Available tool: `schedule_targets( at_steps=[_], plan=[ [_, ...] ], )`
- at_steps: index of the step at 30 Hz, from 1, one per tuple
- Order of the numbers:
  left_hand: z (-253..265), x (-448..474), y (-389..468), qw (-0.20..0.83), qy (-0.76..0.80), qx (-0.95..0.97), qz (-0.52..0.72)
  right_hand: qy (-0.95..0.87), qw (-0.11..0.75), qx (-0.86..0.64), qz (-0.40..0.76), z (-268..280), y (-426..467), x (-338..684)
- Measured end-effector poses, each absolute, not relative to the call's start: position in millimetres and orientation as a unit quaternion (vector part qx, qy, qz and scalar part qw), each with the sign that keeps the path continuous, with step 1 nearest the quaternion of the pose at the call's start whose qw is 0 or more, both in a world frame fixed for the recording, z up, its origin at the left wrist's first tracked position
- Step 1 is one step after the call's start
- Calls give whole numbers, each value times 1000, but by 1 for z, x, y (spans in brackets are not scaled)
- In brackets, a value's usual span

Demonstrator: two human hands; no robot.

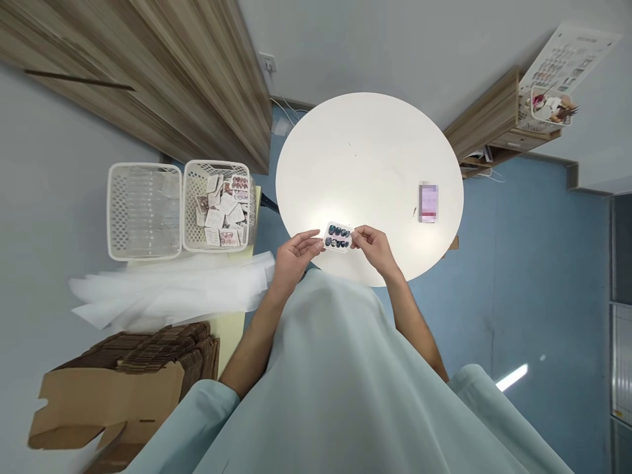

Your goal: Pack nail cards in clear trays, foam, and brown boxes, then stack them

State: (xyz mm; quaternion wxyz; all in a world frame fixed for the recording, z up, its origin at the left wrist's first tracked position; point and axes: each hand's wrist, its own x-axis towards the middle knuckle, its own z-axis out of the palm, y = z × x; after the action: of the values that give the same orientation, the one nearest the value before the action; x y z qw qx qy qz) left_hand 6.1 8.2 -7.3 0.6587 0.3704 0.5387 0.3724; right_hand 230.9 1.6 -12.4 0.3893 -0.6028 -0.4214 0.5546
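A small card of press-on nails [338, 237], dark and glossy in two rows, is over the near edge of the round white table [365, 145]. My right hand [372, 247] pinches the card's right edge between thumb and fingers. At its left edge, my left hand [296, 257] grips the lower corner with thumb and fingertips, while its upper finger stretches out above. The card's underside is hidden.
A pink, blurred-out rectangular item [428, 202] lies at the table's right. To the left stand a white basket [190, 172] of nail cards, another basket [114, 210] of clear plastic pieces, white sheets [187, 289] and stacked brown cardboard boxes [113, 395].
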Motion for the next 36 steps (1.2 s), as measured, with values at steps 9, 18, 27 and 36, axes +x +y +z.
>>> schedule_targets(
  at_steps=[9,18,27,36],
  plan=[
    [-12,4,0,690,534,355,337,-430,372,-584,579,-19,-6,238],
    [-9,6,-2,860,355,272,246,-438,366,-535,622,-1,-9,242],
    [-16,17,-11,868,339,266,247,-432,367,-533,628,-3,-18,241],
    [-26,26,-10,717,522,340,312,-400,413,-607,548,-4,-20,241]
  ],
)
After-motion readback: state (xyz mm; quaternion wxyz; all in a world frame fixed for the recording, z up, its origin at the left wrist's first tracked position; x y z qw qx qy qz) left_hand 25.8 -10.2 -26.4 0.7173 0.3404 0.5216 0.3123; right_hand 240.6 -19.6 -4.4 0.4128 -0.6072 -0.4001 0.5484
